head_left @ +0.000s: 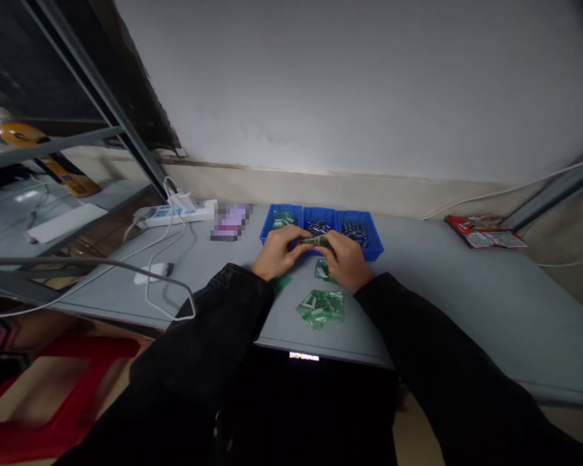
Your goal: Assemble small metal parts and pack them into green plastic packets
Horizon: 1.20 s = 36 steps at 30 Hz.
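Observation:
My left hand (282,253) and my right hand (346,259) meet over the front edge of the blue bins, fingers pinched on a small greenish clear plastic bag (315,240). What is inside the bag is too small to make out. Just behind my hands stand the joined blue bins (375,251): green packets (284,219) in the left one, small metal pins or screws (317,227) in the middle, dark metal cylinders (354,233) on the right. Under my right hand lies a green bag (322,269). Nearer the table edge are filled green bags (321,307) with pale pieces.
On the left of the grey table (432,285) are a power strip (199,211), loose white cables (148,285), a white plug-like device (151,273) and a blurred purple item (232,222). A red packet (486,232) lies far right. A red stool (72,388) stands below left.

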Motion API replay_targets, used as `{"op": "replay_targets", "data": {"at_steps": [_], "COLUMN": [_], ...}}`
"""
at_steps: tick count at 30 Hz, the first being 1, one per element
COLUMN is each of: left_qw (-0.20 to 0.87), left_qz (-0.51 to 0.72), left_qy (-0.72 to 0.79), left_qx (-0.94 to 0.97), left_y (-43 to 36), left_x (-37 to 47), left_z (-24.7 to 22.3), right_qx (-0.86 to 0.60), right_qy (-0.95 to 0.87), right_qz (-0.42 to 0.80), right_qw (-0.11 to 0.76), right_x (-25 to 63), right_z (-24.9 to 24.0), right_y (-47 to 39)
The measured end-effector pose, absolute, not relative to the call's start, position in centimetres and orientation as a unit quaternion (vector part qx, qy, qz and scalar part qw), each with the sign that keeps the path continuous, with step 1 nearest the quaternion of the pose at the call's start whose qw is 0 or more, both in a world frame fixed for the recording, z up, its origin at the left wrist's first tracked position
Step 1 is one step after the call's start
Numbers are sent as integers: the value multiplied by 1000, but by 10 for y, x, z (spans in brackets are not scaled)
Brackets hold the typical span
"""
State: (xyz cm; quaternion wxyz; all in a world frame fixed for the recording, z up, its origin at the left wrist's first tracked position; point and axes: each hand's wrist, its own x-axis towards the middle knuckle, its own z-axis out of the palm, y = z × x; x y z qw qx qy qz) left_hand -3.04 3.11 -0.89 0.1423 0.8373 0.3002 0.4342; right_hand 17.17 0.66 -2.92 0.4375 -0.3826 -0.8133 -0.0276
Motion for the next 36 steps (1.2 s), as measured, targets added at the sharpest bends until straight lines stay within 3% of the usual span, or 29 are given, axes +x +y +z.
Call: {"op": "replay_targets", "data": {"at_steps": [6, 12, 20, 36], "left_qw": [142, 132, 129, 145], "left_qz": [411, 397, 383, 452], "left_qy": [304, 297, 303, 300], "left_qx": [848, 858, 863, 827], "left_y": [32, 33, 35, 32], "left_x": [-30, -32, -31, -29], "left_z": [-9, -9, -12, -9], "right_qx": [-385, -396, -393, -402], "right_qy": [-786, -783, -801, -803], "right_qz": [-29, 5, -56, -75], "right_qw": [483, 479, 448, 434], "right_x": [172, 169, 173, 179], "right_z": [-24, -25, -22, -26], "right_y": [4, 1, 4, 12]}}
